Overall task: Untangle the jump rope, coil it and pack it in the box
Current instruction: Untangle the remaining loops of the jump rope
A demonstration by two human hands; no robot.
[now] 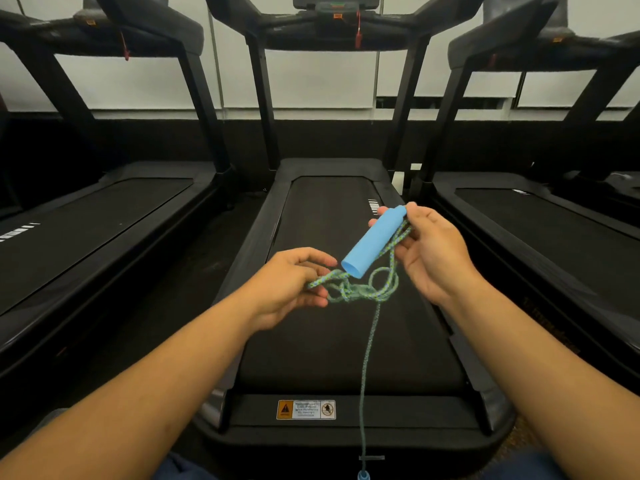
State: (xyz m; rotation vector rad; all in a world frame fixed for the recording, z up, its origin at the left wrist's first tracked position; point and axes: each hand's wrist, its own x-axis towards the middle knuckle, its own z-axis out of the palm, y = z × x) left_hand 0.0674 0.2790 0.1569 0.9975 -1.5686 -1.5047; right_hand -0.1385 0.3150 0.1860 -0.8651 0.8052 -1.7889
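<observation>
The jump rope is a green-and-blue braided cord with light blue handles. My right hand [431, 249] grips one blue handle [372, 242] by its far end, together with a strand of cord running along it. A tangled knot of rope [363, 289] hangs just below the handle's open end. My left hand [289, 284] pinches a loop of that cord at the knot's left side. One strand [367, 358] drops straight down from the knot to the second blue handle [363, 475], barely visible at the bottom edge. No box is in view.
I am at the foot of a black treadmill [311, 341] with a warning sticker [305, 409] on its rear cover. Two more treadmills [86, 220] [554, 230] flank it left and right. Their uprights and consoles rise ahead before white window blinds.
</observation>
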